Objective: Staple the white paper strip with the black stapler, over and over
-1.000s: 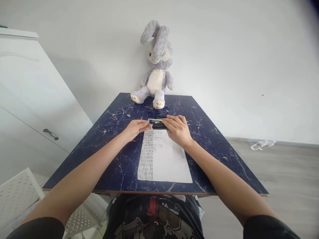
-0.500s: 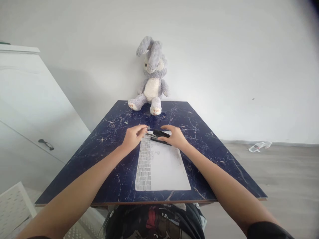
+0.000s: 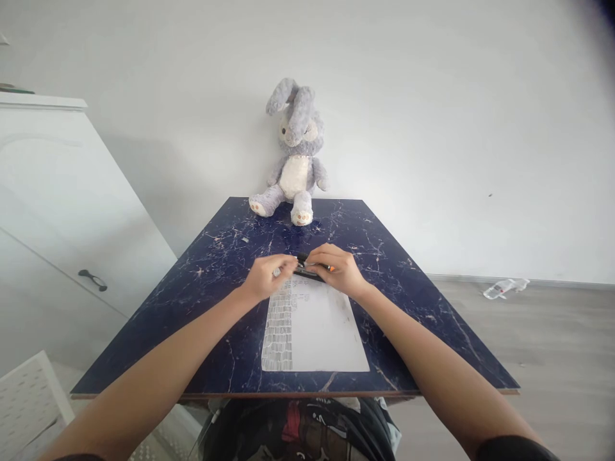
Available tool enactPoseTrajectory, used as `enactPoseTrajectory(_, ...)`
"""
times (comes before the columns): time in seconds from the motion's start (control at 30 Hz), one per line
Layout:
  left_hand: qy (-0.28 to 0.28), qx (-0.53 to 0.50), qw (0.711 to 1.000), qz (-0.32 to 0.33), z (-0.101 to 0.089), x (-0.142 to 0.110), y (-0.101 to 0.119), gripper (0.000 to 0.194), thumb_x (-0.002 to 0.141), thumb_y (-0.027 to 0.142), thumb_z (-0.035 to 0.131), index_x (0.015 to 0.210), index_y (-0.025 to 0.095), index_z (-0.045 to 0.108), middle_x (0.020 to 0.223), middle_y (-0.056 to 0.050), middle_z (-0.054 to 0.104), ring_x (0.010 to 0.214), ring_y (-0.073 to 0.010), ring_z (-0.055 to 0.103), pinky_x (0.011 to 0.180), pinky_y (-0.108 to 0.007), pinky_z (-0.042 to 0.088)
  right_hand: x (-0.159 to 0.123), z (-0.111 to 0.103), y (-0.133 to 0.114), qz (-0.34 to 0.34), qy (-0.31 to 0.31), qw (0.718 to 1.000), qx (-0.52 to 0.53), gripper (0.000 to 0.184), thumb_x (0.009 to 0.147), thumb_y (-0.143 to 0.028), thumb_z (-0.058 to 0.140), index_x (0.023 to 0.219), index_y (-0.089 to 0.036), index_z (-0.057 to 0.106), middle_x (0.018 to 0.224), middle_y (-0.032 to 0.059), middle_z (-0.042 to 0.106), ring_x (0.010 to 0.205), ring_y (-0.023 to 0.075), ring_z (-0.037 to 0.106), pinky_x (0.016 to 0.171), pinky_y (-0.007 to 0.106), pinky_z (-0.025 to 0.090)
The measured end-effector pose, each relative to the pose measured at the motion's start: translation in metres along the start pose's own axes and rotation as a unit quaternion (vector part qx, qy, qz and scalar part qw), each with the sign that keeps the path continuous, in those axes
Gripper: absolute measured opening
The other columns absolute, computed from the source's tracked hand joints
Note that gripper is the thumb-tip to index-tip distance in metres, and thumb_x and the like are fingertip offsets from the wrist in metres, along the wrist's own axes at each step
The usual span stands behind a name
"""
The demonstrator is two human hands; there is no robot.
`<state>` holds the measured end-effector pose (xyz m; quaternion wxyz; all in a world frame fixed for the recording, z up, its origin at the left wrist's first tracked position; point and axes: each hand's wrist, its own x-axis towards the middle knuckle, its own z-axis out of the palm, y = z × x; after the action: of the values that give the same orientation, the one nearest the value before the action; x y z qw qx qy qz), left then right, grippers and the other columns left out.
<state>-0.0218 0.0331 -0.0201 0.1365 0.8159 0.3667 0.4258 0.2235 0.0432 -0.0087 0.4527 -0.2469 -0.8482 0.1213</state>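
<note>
A black stapler (image 3: 311, 275) lies over the top end of a white sheet of paper (image 3: 329, 333). My right hand (image 3: 339, 269) is closed around the stapler's upper part from the right. A small orange spot shows beside its fingers. From the left, my left hand (image 3: 269, 275) meets the stapler's front end, its thumb and fingers pinched together. Whatever those fingertips hold is hidden; a small pale bit shows under them. Drawn brick-like marks run down the paper's left side, with faint writing near the top.
A grey plush rabbit (image 3: 295, 166) sits at the table's far edge against the wall. The dark blue marbled table (image 3: 211, 256) has a small pale scrap (image 3: 245, 239) on it. A white cabinet (image 3: 57, 192) stands left. Clear plastic (image 3: 505, 288) lies on the floor at right.
My right hand has closed farther over the stapler, whose top stood apart from its base. My left fingertips, which held a small grey piece, have moved right and slightly down to its front end.
</note>
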Motion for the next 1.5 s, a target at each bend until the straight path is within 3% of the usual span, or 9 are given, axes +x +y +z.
enactPoseTrajectory(0.13,0.051,0.143,0.982,-0.113,-0.03,0.012,-0.061,0.035,0.102,0.036,0.044,0.114,0.018,0.071,0.111,-0.012,0.074,0.101,-0.0251,0.07,0.1,-0.038,0.051,-0.009,-0.026,0.047,0.192,0.023,0.978,-0.08,0.02,0.088,-0.041,0.069,0.086,-0.023,0.078,0.087,0.008,0.076,0.079,0.0251,0.068,0.081,0.041,0.056)
enactPoseTrajectory(0.27,-0.029,0.277,0.93,-0.241,-0.045,0.01,-0.12,0.052,0.099,0.033,0.044,0.146,0.011,0.051,0.159,-0.021,0.042,0.149,-0.0385,0.035,0.12,-0.058,0.03,-0.031,-0.058,0.108,0.346,0.027,0.921,-0.176,0.015,0.074,-0.036,0.075,0.071,-0.022,0.076,0.072,0.006,0.074,0.072,0.0255,0.068,0.079,0.04,0.053)
enactPoseTrajectory(0.4,-0.11,0.311,0.903,-0.275,-0.044,0.005,-0.14,0.058,0.102,0.035,0.038,0.156,0.016,0.04,0.167,-0.016,0.028,0.155,-0.0406,0.02,0.12,-0.068,0.021,-0.046,-0.079,0.136,0.379,0.133,0.891,-0.214,0.021,0.078,-0.039,0.071,0.075,-0.02,0.078,0.074,0.0083,0.075,0.074,0.0271,0.069,0.08,0.039,0.053)
enactPoseTrajectory(0.5,-0.106,0.339,0.9,-0.252,-0.043,0.007,-0.136,0.052,0.101,0.03,0.039,0.149,0.016,0.051,0.16,-0.014,0.044,0.148,-0.0365,0.038,0.119,-0.058,0.031,-0.048,-0.083,0.141,0.35,0.186,0.885,-0.246,0.028,0.086,-0.042,0.065,0.086,-0.019,0.08,0.083,0.0101,0.077,0.081,0.0278,0.07,0.088,0.041,0.051)
enactPoseTrajectory(0.6,-0.087,0.357,0.903,-0.225,-0.047,0.012,-0.128,0.043,0.096,0.02,0.043,0.13,0.017,0.069,0.138,-0.014,0.065,0.126,-0.0323,0.061,0.109,-0.046,0.046,-0.049,-0.08,0.146,0.356,0.105,0.893,-0.255,0.023,0.087,-0.037,0.065,0.092,-0.021,0.081,0.095,0.0096,0.078,0.094,0.0286,0.069,0.095,0.043,0.049)
enactPoseTrajectory(0.73,-0.078,0.372,0.904,-0.198,-0.05,0.015,-0.119,0.028,0.092,0.018,0.051,0.103,0.022,0.076,0.11,-0.011,0.076,0.104,-0.0324,0.07,0.094,-0.043,0.053,-0.052,-0.073,0.155,0.38,0.015,0.883,-0.277,0.021,0.086,-0.032,0.067,0.1,-0.024,0.08,0.111,0.0096,0.076,0.117,0.034,0.06,0.102,0.054,0.045)
enactPoseTrajectory(1.07,-0.087,0.371,0.908,-0.176,-0.041,0.016,-0.099,0.011,0.094,0.02,0.055,0.097,0.022,0.065,0.094,-0.01,0.074,0.094,-0.0293,0.07,0.081,-0.035,0.051,-0.05,-0.069,0.157,0.338,0.112,0.897,-0.261,0.023,0.081,-0.018,0.061,0.093,-0.019,0.08,0.091,0.0061,0.078,0.086,0.0225,0.071,0.094,0.035,0.051)
enactPoseTrajectory(1.3,0.04,0.094,0.983,-0.155,-0.025,0.015,-0.084,0.014,0.094,0.026,0.059,0.104,0.021,0.069,0.091,-0.005,0.077,0.081,-0.0221,0.075,0.08,-0.032,0.055,-0.049,-0.064,0.152,0.344,0.101,0.904,-0.23,0.027,0.077,-0.013,0.059,0.092,-0.019,0.08,0.085,0.0043,0.078,0.081,0.021,0.072,0.093,0.033,0.052)
enactPoseTrajectory(1.5,0.018,-0.075,0.987,-0.142,-0.005,0.014,-0.06,0.027,0.098,0.042,0.057,0.097,0.018,0.069,0.095,-0.008,0.076,0.078,-0.0213,0.074,0.072,-0.031,0.054,-0.048,-0.062,0.148,0.361,0.091,0.902,-0.219,0.029,0.076,-0.012,0.057,0.091,-0.019,0.082,0.084,0.004,0.078,0.082,0.0205,0.072,0.088,0.029,0.053)
